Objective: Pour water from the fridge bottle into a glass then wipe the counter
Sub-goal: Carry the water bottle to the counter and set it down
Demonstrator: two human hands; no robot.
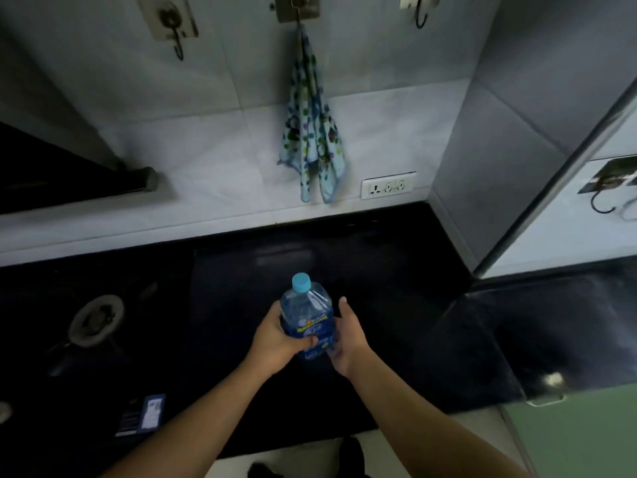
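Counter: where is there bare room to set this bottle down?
Bare counter lies beyond the bottle, up to the wall under the cloth and socket, and to the right of the right hand. Crowded on the left: the burner and a packet near the front edge.

A home kitchen: a black polished stone counter runs below a white tiled wall, with a round gas burner near its left edge. A blue dotted cloth hangs from a metal wall hook beside a white socket strip; a green cupboard door sits under the counter's right front corner.
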